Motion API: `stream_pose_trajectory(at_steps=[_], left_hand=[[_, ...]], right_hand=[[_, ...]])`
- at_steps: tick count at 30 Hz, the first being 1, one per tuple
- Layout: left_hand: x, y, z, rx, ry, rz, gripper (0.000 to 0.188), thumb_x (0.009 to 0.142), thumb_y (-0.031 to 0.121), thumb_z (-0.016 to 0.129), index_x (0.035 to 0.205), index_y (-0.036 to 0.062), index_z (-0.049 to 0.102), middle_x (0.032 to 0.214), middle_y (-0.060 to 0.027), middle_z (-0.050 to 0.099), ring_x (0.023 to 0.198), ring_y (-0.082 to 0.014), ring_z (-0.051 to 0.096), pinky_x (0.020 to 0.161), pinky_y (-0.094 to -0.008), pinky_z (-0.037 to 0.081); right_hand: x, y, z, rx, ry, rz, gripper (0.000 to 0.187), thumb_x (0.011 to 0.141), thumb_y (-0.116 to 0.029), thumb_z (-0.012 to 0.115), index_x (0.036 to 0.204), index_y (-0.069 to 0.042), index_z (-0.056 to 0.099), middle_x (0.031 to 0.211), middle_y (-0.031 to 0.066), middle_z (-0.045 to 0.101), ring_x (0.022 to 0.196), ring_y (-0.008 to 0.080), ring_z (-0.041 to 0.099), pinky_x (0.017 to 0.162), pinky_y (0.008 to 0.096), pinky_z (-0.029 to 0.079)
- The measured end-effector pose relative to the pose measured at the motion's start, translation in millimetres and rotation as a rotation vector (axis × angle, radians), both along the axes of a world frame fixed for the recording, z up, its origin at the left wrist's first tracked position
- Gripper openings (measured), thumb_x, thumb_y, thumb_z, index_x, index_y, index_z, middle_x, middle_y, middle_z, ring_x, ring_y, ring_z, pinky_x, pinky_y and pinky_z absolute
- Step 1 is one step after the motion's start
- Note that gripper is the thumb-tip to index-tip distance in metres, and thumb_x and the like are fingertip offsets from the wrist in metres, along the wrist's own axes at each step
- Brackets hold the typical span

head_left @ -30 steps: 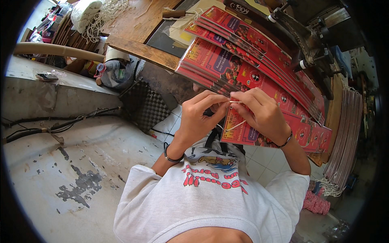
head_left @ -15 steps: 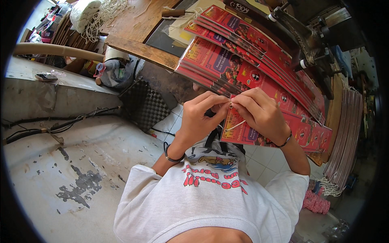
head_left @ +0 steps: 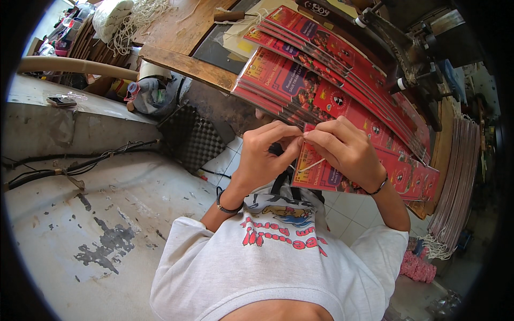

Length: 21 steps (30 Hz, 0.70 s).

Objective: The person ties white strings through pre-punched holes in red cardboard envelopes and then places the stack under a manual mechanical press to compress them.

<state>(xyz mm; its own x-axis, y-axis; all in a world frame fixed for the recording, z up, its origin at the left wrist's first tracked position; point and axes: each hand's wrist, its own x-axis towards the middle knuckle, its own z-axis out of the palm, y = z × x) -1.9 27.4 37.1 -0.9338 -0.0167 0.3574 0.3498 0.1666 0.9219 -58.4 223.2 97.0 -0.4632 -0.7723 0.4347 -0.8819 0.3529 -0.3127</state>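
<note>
Thumbs and forefingers in a narrow pinch, a worker's left hand [head_left: 269,147] and right hand [head_left: 342,147] meet on a white cord [head_left: 313,165] at the near-left corner of a glossy red printed hanging sheet [head_left: 401,172]. Long and slim, it carries yellow lettering and food pictures. The sheet lies below a stack of matching sheets [head_left: 334,96], its yellow-lettered end pointing left, its long axis running rightward and slightly down.
</note>
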Motion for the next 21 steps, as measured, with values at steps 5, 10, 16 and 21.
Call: stream_pose_trajectory(at_steps=[5, 10, 16, 21], left_hand=[[0.9, 3.8, 1.2, -0.043, 0.050, 0.073, 0.014, 0.080, -0.006, 0.072, 0.094, -0.0029, 0.071, 0.083, -0.0103, 0.072, 0.071, -0.0145, 0.070, 0.066, -0.0242, 0.055], [2.3, 4.5, 2.2, -0.078, 0.087, 0.079, 0.016, 0.079, -0.006, 0.073, 0.094, -0.0020, 0.071, 0.081, -0.0096, 0.071, 0.069, -0.0140, 0.069, 0.062, -0.0246, 0.054], [2.6, 5.8, -4.2, -0.106, 0.115, 0.078, 0.014, 0.081, -0.002, 0.074, 0.095, 0.0001, 0.070, 0.079, -0.0077, 0.068, 0.062, -0.0140, 0.066, 0.057, -0.0256, 0.052], [4.1, 4.6, -5.6, -0.031, 0.049, 0.057, 0.013, 0.083, -0.001, 0.073, 0.096, -0.0005, 0.070, 0.082, -0.0078, 0.069, 0.064, -0.0120, 0.066, 0.058, -0.0249, 0.051]], right_hand=[[0.6, -5.1, -1.6, -0.014, 0.019, -0.036, 0.022, 0.081, -0.007, 0.075, 0.101, -0.005, 0.065, 0.093, 0.0062, 0.063, 0.078, 0.0241, 0.063, 0.063, 0.0339, 0.055], [1.3, -6.5, -4.6, -0.014, 0.000, -0.057, 0.017, 0.086, -0.009, 0.073, 0.099, -0.003, 0.064, 0.092, 0.0076, 0.063, 0.078, 0.0252, 0.063, 0.064, 0.0349, 0.055], [1.2, -7.4, -3.1, -0.019, -0.090, -0.050, 0.015, 0.088, -0.009, 0.070, 0.099, -0.002, 0.063, 0.092, 0.0099, 0.062, 0.082, 0.0280, 0.063, 0.071, 0.0378, 0.055], [1.5, -5.5, 2.8, -0.005, -0.173, -0.059, 0.016, 0.088, -0.007, 0.069, 0.100, 0.000, 0.061, 0.093, 0.0119, 0.062, 0.084, 0.0306, 0.062, 0.073, 0.0389, 0.054]])
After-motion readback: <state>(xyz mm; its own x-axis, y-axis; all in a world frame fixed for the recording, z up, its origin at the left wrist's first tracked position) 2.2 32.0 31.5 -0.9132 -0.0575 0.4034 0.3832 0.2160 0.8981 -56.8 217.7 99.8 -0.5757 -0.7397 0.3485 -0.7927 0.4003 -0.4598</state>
